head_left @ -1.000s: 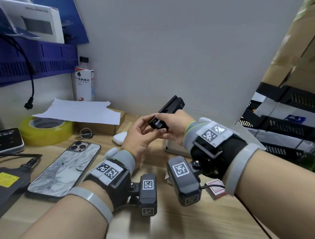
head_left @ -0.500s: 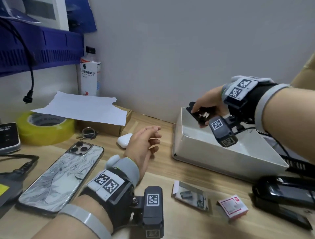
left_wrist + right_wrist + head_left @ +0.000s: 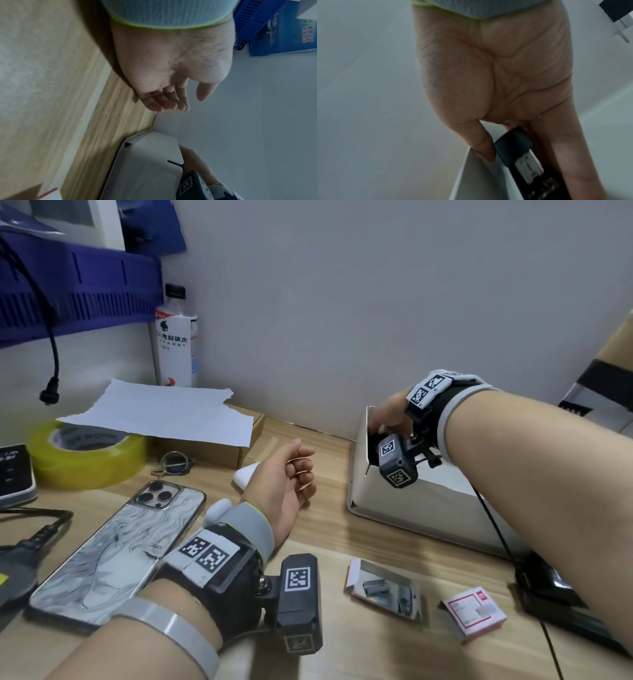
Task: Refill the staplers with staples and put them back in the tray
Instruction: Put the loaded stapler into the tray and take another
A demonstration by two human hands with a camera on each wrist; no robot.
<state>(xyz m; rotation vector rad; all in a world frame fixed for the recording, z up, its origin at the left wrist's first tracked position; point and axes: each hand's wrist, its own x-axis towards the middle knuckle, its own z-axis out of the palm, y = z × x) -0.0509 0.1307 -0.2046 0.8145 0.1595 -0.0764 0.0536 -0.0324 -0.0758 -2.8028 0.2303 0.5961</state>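
My right hand (image 3: 383, 424) reaches down into the far left corner of the white tray (image 3: 411, 508). It holds a small black stapler (image 3: 513, 142) between the thumb (image 3: 481, 143) and the fingers, close to the tray wall (image 3: 476, 182). In the head view the wrist camera hides most of that stapler. My left hand (image 3: 301, 463) rests on the wooden table left of the tray, fingers loosely curled (image 3: 164, 105), holding nothing. A larger black stapler (image 3: 555, 601) lies at the near right, partly under my right forearm. An open staple box (image 3: 383, 587) and a red-and-white staple box (image 3: 474, 613) lie in front of the tray.
A phone (image 3: 113, 542) lies face down at the left, with a yellow tape roll (image 3: 85, 457), a sheet of paper on a cardboard box (image 3: 164, 419), a bottle (image 3: 174, 344) and a white earbud case (image 3: 246, 474) behind it. A grey wall stands behind the tray.
The left hand let go of the small stapler and settled on the table. The right hand carried the stapler rightwards over the tray and lowered it into the far left corner.
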